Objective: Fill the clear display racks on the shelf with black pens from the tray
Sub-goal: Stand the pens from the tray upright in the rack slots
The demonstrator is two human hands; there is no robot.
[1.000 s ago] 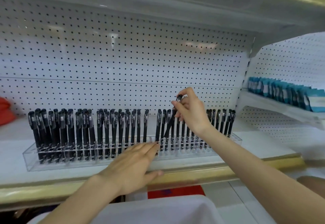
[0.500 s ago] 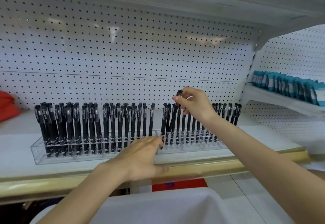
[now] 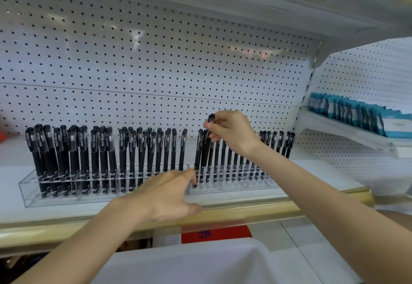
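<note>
One big white pegboard (image 3: 156, 60) runs across the back, and one white shelf (image 3: 13, 185) with a gold front lip sits below it. At the very bottom of my view is one white tray (image 3: 189, 261), and I can't see inside it from here.

Two clear display racks stand end to end on the shelf: the left rack (image 3: 31, 196) and the right rack (image 3: 245, 189). Both are packed with upright black pens (image 3: 100, 150), caps up. The rows overlap too much for an honest count, but it's dozens.

A row of teal packs (image 3: 356, 114) stands on a side shelf off to the right, too blurry to number.

My two hands are both in view. My left hand (image 3: 165, 196) lies flat, fingers straight, with the tips right where the two racks meet and the thumb over the gold lip. It holds nothing. My right hand (image 3: 231, 132) pinches exactly one pen (image 3: 211, 119) by its cap. It's a bit tilted, lower end down among the pens at the right rack's left end. I can't tell if it's seated in a hole.
</note>
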